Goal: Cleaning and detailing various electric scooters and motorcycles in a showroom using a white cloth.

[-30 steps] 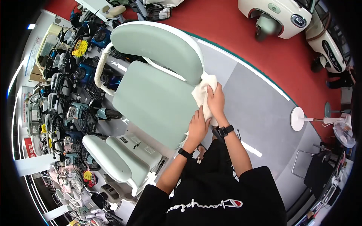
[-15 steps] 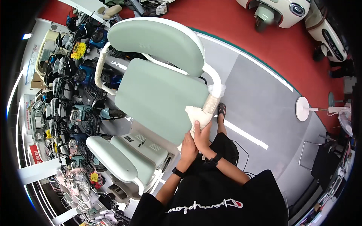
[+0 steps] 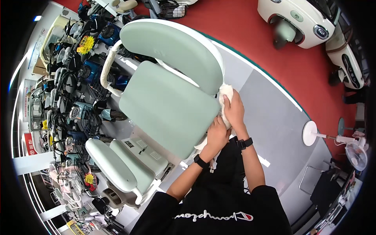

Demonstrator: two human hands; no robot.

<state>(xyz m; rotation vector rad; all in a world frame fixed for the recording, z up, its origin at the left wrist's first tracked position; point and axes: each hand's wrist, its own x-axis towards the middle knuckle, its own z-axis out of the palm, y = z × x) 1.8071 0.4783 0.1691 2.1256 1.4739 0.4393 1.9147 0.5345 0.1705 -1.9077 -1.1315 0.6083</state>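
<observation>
1. The sage-green seat cushion (image 3: 168, 109) fills the middle of the view, wide and flat, as it was half a second ago.
2. Behind it stands the curved, white-rimmed backrest (image 3: 176, 55); its right lower corner is now near the cloth, whereas a bare white armrest curve showed there before.
3. The cream cloth (image 3: 226, 94) has moved up from the cushion's front right corner to its right side, bunched just below the backrest.
4. The right hand (image 3: 234, 109) has gone up with it, fingers and thumb closed round the bunched cloth.
5. The left hand (image 3: 219, 133) is lower, fingers curled at the cushion's edge against the cloth; whether it grips, I cannot tell. Earlier the hands were close together at the front corner.
6. Each wrist wears a black band (image 3: 244, 143).
</observation>
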